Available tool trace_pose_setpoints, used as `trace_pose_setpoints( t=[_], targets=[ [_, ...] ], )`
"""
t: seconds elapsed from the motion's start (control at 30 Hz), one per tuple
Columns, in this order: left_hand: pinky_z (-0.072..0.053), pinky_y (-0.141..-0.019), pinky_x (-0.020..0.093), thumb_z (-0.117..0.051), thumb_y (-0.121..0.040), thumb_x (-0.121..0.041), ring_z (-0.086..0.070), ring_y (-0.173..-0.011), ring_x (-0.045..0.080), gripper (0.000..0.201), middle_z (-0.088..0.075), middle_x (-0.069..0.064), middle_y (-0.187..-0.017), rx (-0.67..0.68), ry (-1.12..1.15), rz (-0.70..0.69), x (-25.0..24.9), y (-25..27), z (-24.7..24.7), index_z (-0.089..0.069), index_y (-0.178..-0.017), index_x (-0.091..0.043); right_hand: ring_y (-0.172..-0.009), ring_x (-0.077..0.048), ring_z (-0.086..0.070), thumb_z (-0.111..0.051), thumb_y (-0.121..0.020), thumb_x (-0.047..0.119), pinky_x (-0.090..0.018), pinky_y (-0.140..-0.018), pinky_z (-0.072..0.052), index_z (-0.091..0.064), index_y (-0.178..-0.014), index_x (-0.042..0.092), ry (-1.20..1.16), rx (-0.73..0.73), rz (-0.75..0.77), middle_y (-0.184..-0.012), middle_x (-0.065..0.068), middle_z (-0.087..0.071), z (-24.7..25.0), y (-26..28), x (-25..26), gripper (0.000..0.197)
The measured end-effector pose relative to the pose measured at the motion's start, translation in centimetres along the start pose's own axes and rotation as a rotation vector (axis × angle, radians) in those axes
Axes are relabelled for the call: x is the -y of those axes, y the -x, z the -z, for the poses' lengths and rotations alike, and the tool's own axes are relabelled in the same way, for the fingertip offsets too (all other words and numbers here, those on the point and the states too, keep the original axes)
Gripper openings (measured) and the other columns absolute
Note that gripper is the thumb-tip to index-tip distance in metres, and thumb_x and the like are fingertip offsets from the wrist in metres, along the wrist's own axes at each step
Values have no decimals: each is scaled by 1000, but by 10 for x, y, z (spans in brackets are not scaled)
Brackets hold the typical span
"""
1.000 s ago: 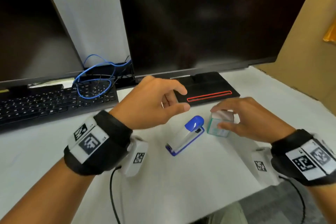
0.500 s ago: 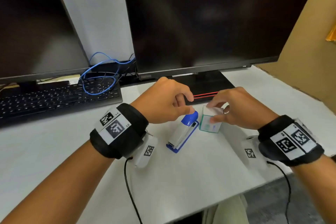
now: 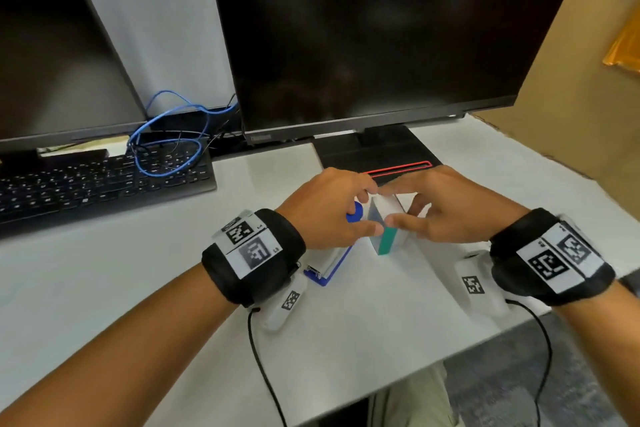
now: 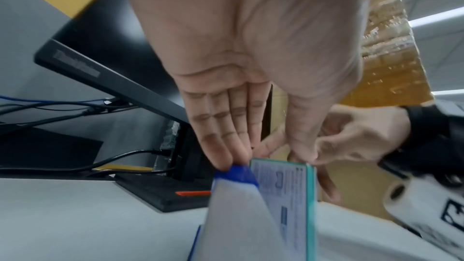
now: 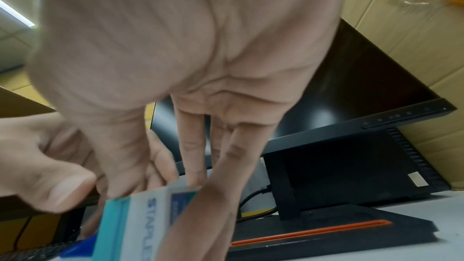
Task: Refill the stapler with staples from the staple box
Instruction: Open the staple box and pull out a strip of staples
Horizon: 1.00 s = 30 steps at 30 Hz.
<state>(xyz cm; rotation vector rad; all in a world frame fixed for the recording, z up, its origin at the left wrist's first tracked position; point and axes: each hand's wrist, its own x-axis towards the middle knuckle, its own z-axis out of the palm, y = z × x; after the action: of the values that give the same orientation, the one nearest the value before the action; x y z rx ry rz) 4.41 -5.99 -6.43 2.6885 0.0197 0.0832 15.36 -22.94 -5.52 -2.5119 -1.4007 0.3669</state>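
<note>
White desk (image 3: 363, 340) lies nearest, bearing the blue-and-white stapler (image 3: 330, 265) flat, its near end pointing toward the person. Just right of it the staple box (image 3: 386, 236) stands on end, teal edge showing. The left hand (image 3: 329, 215) and right hand (image 3: 450, 208) meet over the box, each pinching it between thumb and fingers; left fingers (image 4: 220, 146) also touch the stapler's blue tip. Farther back sit a keyboard (image 3: 104, 184), a blue cable (image 3: 166, 139) and 2 dark monitors (image 3: 381, 28).
</note>
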Motion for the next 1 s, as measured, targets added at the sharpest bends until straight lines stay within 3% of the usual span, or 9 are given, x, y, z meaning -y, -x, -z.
trace_pose_setpoints(
  t=[0.07, 0.17, 0.27, 0.47, 0.67, 0.87, 1.0],
  targets=[
    [-52, -87, 30, -68, -81, -48, -53, -98, 9, 54, -62, -4, -120, -13, -20, -18, -5, -2, -3, -56, -128, -24, -91, -11, -70, -70, -83, 45, -26, -79, -59, -53, -139, 30, -26, -4, -2, -140, 6, -58, 2, 3, 0, 60],
    [-52, -90, 32, -71, -81, -42, -55, -108, 15, 47, -62, -2, -120, -17, -20, -29, -9, -9, -3, -59, -122, -22, -90, -7, -68, -78, -78, 36, -19, -74, -59, -57, -135, 28, -75, -9, 1, -136, 7, -61, 2, 5, -2, 61],
    [-56, -90, 36, -72, -82, -37, -57, -112, 18, 41, -64, 0, -120, 17, -1, 1, -11, -15, -7, -62, -118, -20, -90, -6, -68, -81, -76, 31, -21, -76, -60, -62, -131, 27, -111, -22, 3, -132, 5, -63, 3, 5, -4, 58],
    [-57, -87, 36, -74, -79, -37, -57, -101, 15, 43, -64, 1, -116, 39, -3, -6, -11, -18, -4, -66, -118, -20, -89, -11, -71, -85, -69, 29, -27, -79, -61, -70, -117, 21, -168, -37, 6, -118, 2, -69, 5, 1, -8, 51],
    [-57, -88, 37, -75, -79, -38, -55, -98, 15, 45, -59, 0, -112, 93, -69, -13, -16, -22, 2, -63, -119, -23, -87, -11, -71, -87, -67, 29, -25, -78, -61, -68, -114, 18, -156, -36, -20, -112, 0, -72, 7, -3, -7, 52],
    [-55, -82, 31, -73, -79, -41, -57, -99, 17, 40, -57, 1, -107, 178, -165, -64, -19, -28, 9, -61, -114, -25, -84, -8, -68, -87, -67, 31, -12, -67, -53, -66, -113, 18, -113, -11, -26, -114, -1, -72, 7, -6, -5, 53],
    [-49, -74, 25, -73, -79, -41, -55, -93, 15, 37, -56, 0, -102, 227, -210, -90, -18, -37, 11, -58, -110, -26, -90, -12, -71, -87, -66, 30, -14, -69, -54, -64, -111, 16, -99, 14, -31, -111, -1, -72, 11, -10, -3, 53]
  ],
)
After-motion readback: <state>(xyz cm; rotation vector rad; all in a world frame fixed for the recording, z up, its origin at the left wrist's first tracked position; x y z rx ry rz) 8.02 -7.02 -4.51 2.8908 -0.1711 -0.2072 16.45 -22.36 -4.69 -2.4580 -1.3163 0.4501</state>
